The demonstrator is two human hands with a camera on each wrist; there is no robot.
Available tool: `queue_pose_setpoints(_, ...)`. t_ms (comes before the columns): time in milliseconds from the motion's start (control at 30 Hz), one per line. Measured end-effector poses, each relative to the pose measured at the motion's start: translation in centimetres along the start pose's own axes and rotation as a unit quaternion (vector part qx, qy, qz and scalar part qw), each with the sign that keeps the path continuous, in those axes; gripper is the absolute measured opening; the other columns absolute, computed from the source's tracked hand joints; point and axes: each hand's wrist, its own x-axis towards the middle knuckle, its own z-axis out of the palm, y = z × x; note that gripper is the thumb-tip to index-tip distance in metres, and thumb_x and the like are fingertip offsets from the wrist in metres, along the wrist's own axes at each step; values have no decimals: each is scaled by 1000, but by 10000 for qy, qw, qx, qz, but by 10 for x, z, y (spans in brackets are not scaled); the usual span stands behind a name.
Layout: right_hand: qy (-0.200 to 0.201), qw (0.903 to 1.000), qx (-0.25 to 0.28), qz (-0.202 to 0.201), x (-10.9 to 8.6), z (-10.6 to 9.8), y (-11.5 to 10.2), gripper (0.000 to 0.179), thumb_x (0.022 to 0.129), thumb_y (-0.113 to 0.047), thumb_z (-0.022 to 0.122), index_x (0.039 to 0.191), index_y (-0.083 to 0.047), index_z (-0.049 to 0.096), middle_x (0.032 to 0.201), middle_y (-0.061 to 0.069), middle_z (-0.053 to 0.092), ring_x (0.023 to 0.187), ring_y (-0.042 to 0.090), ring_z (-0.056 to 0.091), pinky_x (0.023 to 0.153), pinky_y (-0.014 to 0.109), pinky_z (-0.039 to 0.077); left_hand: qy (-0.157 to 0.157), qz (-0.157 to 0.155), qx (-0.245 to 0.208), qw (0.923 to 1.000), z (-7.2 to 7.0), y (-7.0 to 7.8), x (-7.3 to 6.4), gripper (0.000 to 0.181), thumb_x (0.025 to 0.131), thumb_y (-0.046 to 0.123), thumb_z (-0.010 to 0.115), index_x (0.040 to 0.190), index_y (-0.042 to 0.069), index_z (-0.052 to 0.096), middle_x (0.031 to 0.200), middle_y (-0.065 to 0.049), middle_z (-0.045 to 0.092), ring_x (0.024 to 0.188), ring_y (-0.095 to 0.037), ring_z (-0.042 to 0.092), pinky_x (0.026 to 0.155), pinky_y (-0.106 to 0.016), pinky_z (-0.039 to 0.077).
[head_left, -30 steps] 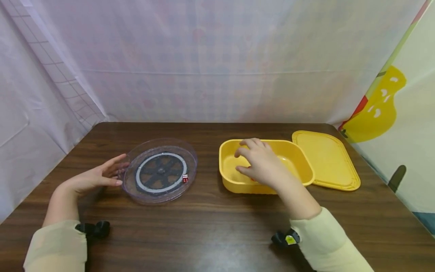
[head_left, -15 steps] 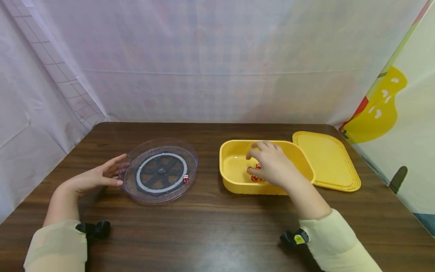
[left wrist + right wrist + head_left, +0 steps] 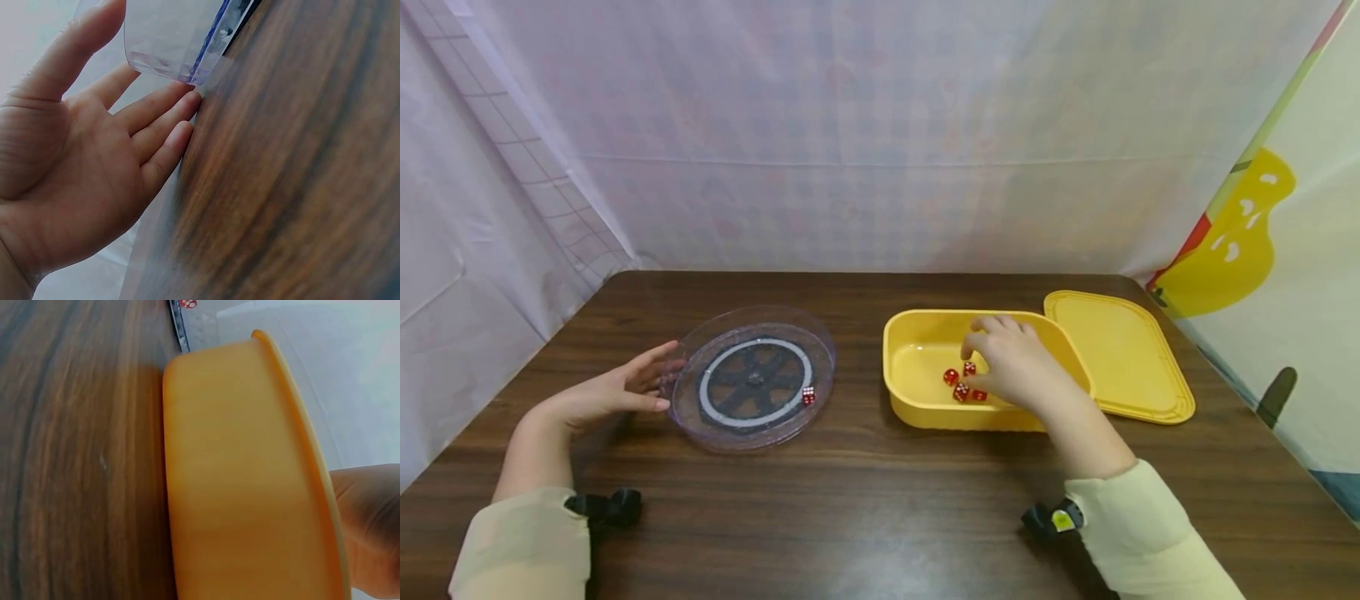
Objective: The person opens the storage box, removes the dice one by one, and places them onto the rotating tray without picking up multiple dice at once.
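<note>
My left hand (image 3: pixel 613 392) lies beside a clear round dish (image 3: pixel 730 439), its fingers extended along the left wall. In the left wrist view, fingertips (image 3: pixel 181 130) sit right at the lower edge of the dish. One red die (image 3: pixel 808 395) with white dots rests inside the dish at its right side. My right hand (image 3: pixel 1015 364) reaches over a yellow rectangular container (image 3: pixel 925 414), fingers spread and bent, nothing seen in its grasp. Several red dice (image 3: pixel 961 392) lie on the container's floor, close by the thumb. The right wrist view shows the container's outer wall (image 3: pixel 237 462) hiding most of the hand.
A yellow lid (image 3: pixel 1123 354) lies flat at the right, overlapping the container's right end in the head view. The dark wooden table (image 3: pixel 820 517) ends at a white curtain (image 3: pixel 850 167) behind. A black camera strap (image 3: pixel 606 507) is on each wrist.
My right hand has moved to the right within the container's opening, and the dice beneath it have come into sight. The left hand, the dish and its die stay as they were.
</note>
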Motion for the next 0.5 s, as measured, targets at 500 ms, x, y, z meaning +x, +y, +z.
queue_pose_setpoints(500,-388,9989,-44,278,-1,7,10,15,80,-26,75,85,-14,67,117,17,54,116,41,41,93,61,29,19,0,61,10000,0,1,0,90,89,9,65,153,4,1,152,-33,11,137,-50,6,101,-69,10)
